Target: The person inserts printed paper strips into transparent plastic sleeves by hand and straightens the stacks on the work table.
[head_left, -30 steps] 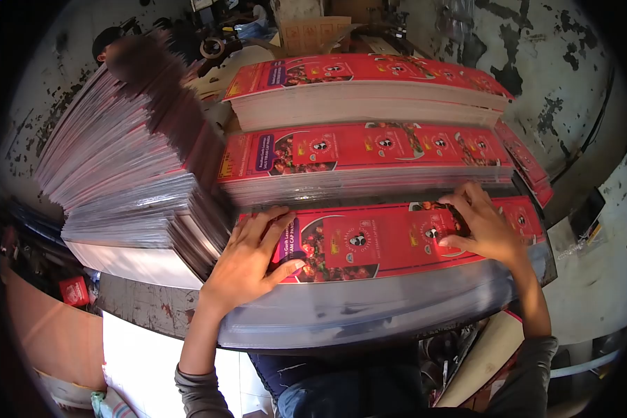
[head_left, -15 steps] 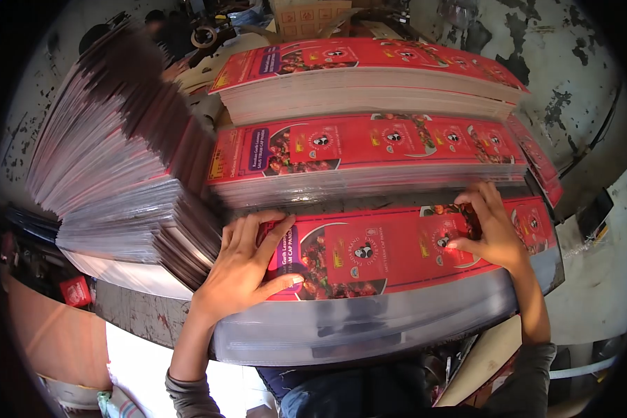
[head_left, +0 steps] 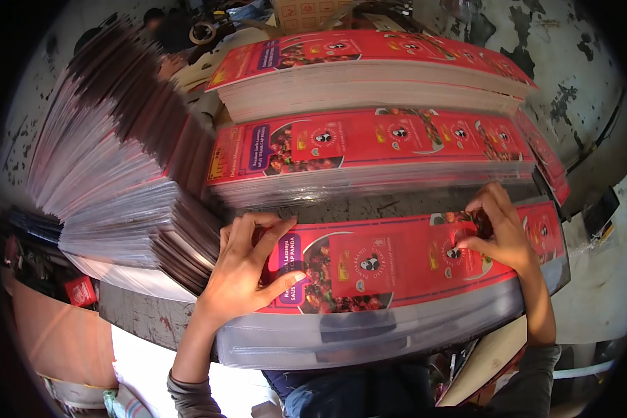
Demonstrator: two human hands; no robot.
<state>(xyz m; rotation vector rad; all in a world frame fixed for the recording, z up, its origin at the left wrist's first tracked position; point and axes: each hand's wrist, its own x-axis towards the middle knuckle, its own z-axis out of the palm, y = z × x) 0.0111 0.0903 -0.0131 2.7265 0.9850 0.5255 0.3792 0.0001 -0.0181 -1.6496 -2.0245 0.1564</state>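
- With twelve straight ahead of the person and the hub at its middle, the front red sheet (head_left: 411,275) lies crosswise on the near part of the bench (head_left: 143,312), clear plastic (head_left: 425,320) showing along its six o'clock edge.
- The left hand (head_left: 242,268) rests at nine o'clock, thumb on the print, fingers bent by the far edge.
- The right hand (head_left: 500,233) rests between two and three, thumb on the print too. The hands are well apart; I can't tell whether either grips.
- At twelve stands the middle stack (head_left: 359,150), and beyond it the far stack (head_left: 390,87); a fanned pile (head_left: 111,181) leans at ten.
- I'd judge that slick sheets want light, even pressure from both thumbs, with fingertips squaring the twelve o'clock edge; pushing harder on one side could skew or buckle the sheet.
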